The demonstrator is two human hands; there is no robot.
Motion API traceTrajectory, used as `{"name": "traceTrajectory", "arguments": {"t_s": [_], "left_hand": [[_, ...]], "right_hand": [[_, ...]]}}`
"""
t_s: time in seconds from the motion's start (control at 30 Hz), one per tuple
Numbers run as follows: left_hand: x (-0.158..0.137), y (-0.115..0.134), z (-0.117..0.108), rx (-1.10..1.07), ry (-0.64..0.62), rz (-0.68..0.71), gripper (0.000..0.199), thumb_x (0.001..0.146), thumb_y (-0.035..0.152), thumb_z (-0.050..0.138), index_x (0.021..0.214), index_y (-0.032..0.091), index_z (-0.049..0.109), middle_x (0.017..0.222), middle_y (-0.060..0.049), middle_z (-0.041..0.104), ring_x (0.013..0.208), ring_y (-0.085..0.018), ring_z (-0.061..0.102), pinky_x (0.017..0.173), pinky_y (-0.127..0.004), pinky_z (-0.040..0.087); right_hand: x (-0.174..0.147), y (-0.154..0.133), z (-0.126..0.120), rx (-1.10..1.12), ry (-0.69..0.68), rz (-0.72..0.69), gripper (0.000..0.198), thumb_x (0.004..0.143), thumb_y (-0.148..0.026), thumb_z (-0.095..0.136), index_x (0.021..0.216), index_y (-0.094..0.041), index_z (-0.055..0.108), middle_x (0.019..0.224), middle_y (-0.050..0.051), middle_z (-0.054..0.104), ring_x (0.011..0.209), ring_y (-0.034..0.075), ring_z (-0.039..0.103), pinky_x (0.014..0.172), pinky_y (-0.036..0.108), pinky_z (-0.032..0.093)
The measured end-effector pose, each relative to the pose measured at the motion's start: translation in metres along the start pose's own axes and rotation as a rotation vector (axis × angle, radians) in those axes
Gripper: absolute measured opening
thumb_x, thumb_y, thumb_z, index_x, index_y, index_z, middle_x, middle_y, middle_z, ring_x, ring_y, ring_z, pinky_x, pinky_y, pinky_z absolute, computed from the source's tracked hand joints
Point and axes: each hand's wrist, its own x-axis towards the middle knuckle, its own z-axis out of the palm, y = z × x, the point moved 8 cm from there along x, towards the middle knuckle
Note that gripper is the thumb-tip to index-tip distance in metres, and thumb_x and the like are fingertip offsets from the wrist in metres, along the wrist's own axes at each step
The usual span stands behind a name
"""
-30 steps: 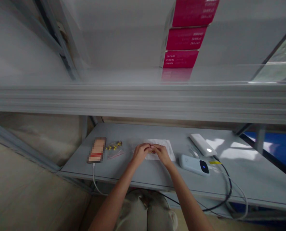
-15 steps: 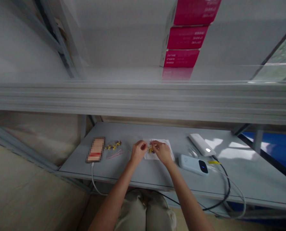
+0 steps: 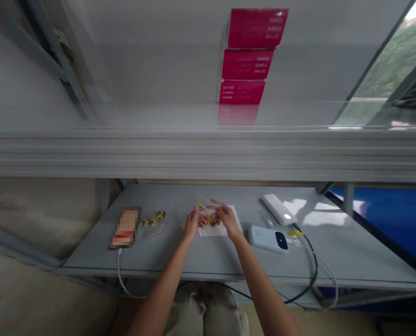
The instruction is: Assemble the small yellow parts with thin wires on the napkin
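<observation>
On the grey shelf lies a white sheet [image 3: 235,227] with a small pile of yellow-and-black pieces [image 3: 213,223] on it. My left hand [image 3: 191,224] is at the sheet's left edge, its fingers closed on what looks like a clear zip bag [image 3: 203,216] with reddish lines. A yellow bit shows just beyond those fingertips. My right hand [image 3: 229,221] hovers over the sheet's right part, fingers spread and the index stretched toward the bag; nothing shows in its grip. Further left rests another clear bag [image 3: 154,232] with more yellow-and-black pieces [image 3: 153,218].
A phone [image 3: 125,227] with a white cable lies at the left. On the right are a pale blue power bank [image 3: 268,238], a white device [image 3: 278,209] and looping cables [image 3: 314,266]. Pink boxes [image 3: 244,92] stand stacked on the upper shelf [image 3: 123,151], which overhangs the back.
The view has shifted somewhat. My hands have moved apart from a close pinch above the sheet, and the right fingers have spread. More of the pile and the reddish-lined bag now show.
</observation>
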Motion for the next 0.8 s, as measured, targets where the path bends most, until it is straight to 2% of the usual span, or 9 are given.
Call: {"name": "traceTrajectory", "arguments": {"t_s": [0.07, 0.13, 0.23, 0.3, 0.47, 0.67, 0.8], "left_hand": [[0.005, 0.001, -0.001, -0.141, 0.055, 0.026, 0.055, 0.063, 0.064, 0.056, 0.088, 0.014, 0.059, 0.069, -0.004, 0.065, 0.054, -0.011, 0.058, 0.050, -0.021, 0.042], [0.008, 0.005, -0.004, -0.193, 0.118, 0.074, 0.048, 0.058, 0.054, 0.067, 0.083, 0.015, 0.058, 0.073, -0.003, 0.064, 0.059, -0.010, 0.058, 0.055, -0.020, 0.044], [0.016, 0.009, -0.009, -0.180, 0.183, 0.105, 0.042, 0.056, 0.049, 0.070, 0.074, 0.014, 0.055, 0.067, -0.001, 0.061, 0.056, -0.008, 0.057, 0.056, -0.019, 0.044], [0.024, 0.011, -0.012, -0.145, 0.195, 0.118, 0.042, 0.054, 0.049, 0.071, 0.071, 0.014, 0.054, 0.063, 0.000, 0.060, 0.054, -0.008, 0.056, 0.054, -0.019, 0.044], [0.038, 0.020, -0.012, -0.025, 0.152, 0.204, 0.037, 0.055, 0.046, 0.070, 0.065, 0.014, 0.053, 0.058, 0.001, 0.057, 0.054, -0.010, 0.055, 0.053, -0.021, 0.043], [0.040, 0.037, -0.004, 0.132, 0.051, 0.293, 0.025, 0.063, 0.031, 0.066, 0.081, 0.013, 0.062, 0.071, -0.003, 0.065, 0.065, -0.013, 0.060, 0.062, -0.023, 0.047], [0.036, 0.041, 0.002, 0.192, -0.037, 0.270, 0.030, 0.065, 0.022, 0.064, 0.093, 0.014, 0.063, 0.074, -0.004, 0.067, 0.069, -0.014, 0.062, 0.068, -0.025, 0.048]], "right_hand": [[-0.003, 0.003, 0.001, 0.011, -0.020, 0.019, 0.046, 0.074, -0.037, 0.051, 0.115, -0.016, 0.055, 0.094, 0.009, 0.069, 0.060, 0.013, 0.061, 0.057, 0.026, 0.052], [-0.006, 0.008, -0.001, 0.003, -0.006, 0.038, 0.047, 0.075, -0.037, 0.048, 0.118, -0.018, 0.053, 0.098, 0.007, 0.067, 0.062, 0.012, 0.060, 0.056, 0.025, 0.051], [-0.008, 0.015, -0.017, -0.049, 0.133, 0.019, 0.049, 0.078, -0.038, 0.039, 0.124, -0.020, 0.048, 0.108, 0.008, 0.062, 0.076, 0.015, 0.061, 0.055, 0.024, 0.050], [-0.008, 0.020, -0.029, -0.142, 0.232, 0.005, 0.049, 0.079, -0.043, 0.036, 0.120, -0.018, 0.051, 0.107, 0.008, 0.062, 0.081, 0.017, 0.060, 0.054, 0.024, 0.048], [-0.002, 0.033, -0.042, -0.384, 0.291, -0.018, 0.048, 0.076, -0.052, 0.042, 0.096, -0.014, 0.063, 0.087, 0.008, 0.067, 0.071, 0.017, 0.060, 0.060, 0.026, 0.047], [0.003, 0.041, -0.048, -0.422, 0.288, -0.106, 0.033, 0.072, -0.045, 0.052, 0.075, -0.015, 0.065, 0.076, 0.006, 0.066, 0.065, 0.015, 0.055, 0.064, 0.027, 0.044], [0.001, 0.043, -0.054, -0.509, 0.294, -0.157, 0.023, 0.071, -0.037, 0.055, 0.073, -0.017, 0.066, 0.074, 0.004, 0.066, 0.060, 0.014, 0.051, 0.061, 0.026, 0.040]]}}
